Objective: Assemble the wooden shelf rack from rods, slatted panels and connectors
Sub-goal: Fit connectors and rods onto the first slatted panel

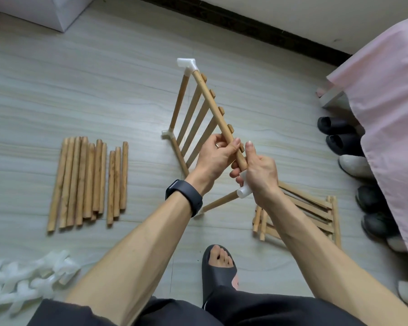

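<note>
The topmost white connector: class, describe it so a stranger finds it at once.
Find the slatted panel that the left hand holds mid-floor. Follow its long rod away from that hand to its far end. The connector there sits highest, with an empty socket pointing left.

Both bare forearms reach forward and converge at centre. Left hand curled round the rod, thumb laid along it; watch on the wrist, ring on one finger. Right hand wraps the white connector at the rod's near end, thumb pointing up.
</note>
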{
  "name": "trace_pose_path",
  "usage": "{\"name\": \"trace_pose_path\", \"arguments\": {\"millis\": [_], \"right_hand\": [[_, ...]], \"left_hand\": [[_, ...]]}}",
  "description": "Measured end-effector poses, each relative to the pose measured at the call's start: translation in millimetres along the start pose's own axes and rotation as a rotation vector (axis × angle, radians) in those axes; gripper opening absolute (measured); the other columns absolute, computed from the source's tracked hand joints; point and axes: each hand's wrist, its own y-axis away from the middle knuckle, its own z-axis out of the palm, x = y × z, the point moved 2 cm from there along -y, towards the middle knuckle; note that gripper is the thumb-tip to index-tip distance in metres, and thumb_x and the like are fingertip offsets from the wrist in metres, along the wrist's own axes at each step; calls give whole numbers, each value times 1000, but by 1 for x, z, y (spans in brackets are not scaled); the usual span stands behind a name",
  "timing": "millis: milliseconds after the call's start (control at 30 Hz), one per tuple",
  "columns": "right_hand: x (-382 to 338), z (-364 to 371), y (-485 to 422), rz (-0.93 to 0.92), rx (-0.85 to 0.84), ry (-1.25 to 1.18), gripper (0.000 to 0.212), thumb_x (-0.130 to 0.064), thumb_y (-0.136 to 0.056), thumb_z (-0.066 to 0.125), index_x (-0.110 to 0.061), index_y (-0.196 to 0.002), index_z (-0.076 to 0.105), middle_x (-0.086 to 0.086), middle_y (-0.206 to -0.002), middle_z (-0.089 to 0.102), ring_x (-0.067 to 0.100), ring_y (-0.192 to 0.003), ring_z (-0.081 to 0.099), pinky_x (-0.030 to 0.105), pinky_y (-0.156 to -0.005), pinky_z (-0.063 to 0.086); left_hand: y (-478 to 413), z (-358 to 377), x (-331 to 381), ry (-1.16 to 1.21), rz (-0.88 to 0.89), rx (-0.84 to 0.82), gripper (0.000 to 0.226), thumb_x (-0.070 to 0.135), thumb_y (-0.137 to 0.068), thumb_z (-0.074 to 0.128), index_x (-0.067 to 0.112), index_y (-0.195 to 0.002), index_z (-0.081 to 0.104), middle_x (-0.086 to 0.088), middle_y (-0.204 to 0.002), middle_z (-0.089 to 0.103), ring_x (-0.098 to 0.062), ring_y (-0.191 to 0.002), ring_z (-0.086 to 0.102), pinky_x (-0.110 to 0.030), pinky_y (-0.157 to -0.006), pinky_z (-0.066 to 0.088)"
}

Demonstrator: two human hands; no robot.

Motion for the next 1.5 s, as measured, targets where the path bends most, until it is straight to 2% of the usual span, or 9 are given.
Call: {"name": "trace_pose_path", "arguments": {"millis": [200, 367, 633, 833, 933, 1067, 1167, 1300, 1500], "right_hand": [[-1, 2, 3, -56, 63, 25, 73, -74, -94, 45, -16, -58, 72, 9, -62, 73, 20, -46, 65, 34, -57, 49], [-8, 5, 6, -76, 48, 50, 67, -71, -94, 49, -27, -50, 71, 9, -57, 70, 19, -42, 63, 22, -44, 45], [-5, 4, 4, -58, -4, -1, 71, -69, -97, 47, -10, -66, 73, 11, -66, 74, 21, -46, 65, 25, -46, 47], [-9, 8, 0, -82, 33, 71, 70, -63, -100, 46, -14, -57, 70, 9, -59, 71, 19, -43, 63, 23, -46, 46], [-5, 10, 1, -61, 77, 77, 66, -60, -102, 43, -15, -59, 67, 7, -57, 70, 18, -43, 62, 28, -55, 47], [-2, 11, -1, 17, 136, 30, 62, -57, -103, 42, -16, -61, 62, 7, -57, 70, 17, -43, 62, 34, -60, 49], [-3, 7, -8, 61, 180, 49, 62, -55, -103, 42, -16, -61, 64, 6, -56, 70, 16, -42, 61, 34, -60, 48], [-1, -3, -16, 118, 189, 86, 59, -48, -104, 43, -18, -58, 65, 2, -49, 65, 15, -42, 61, 35, -60, 48], [2, -10, -28, 193, 168, 98, 51, -44, -105, 44, -14, -67, 63, 0, -45, 62, 14, -38, 58, 31, -50, 45]], "left_hand": [[3, -6, -4, 93, 18, -7, 33, 17, -97, 68, 1, -122, 52, -7, -92, 74, -17, -78, 72, -26, -69, 57], [10, -13, -4, 150, 36, 27, 32, 12, -97, 67, 0, -122, 50, -16, -102, 72, -15, -81, 73, -20, -67, 56], [16, -17, -4, 135, 44, 44, 28, 12, -98, 65, 1, -119, 51, -13, -100, 74, -10, -77, 73, -14, -61, 52], [16, -19, -4, 91, 97, 59, 30, 15, -97, 67, 2, -118, 52, -8, -97, 75, -7, -78, 74, -10, -62, 51], [14, -14, -9, 69, 112, 66, 27, 18, -96, 69, 6, -113, 53, -8, -96, 76, -13, -81, 74, -17, -67, 54], [7, -5, -14, 18, 112, 52, 32, 31, -92, 73, 13, -109, 52, -10, -99, 77, -33, -90, 73, -49, -77, 55], [5, -1, -15, -29, 115, 67, 40, 44, -82, 75, 19, -105, 54, -6, -97, 78, -30, -94, 74, -55, -91, 55], [4, 4, -19, -164, 145, 84, 36, 50, -83, 74, 27, -102, 54, 2, -94, 78, -20, -95, 75, -52, -97, 53], [-2, 11, -19, -348, 148, 107, 28, 50, -90, 70, 29, -97, 52, 7, -93, 77, -10, -90, 74, -39, -88, 55]]}}
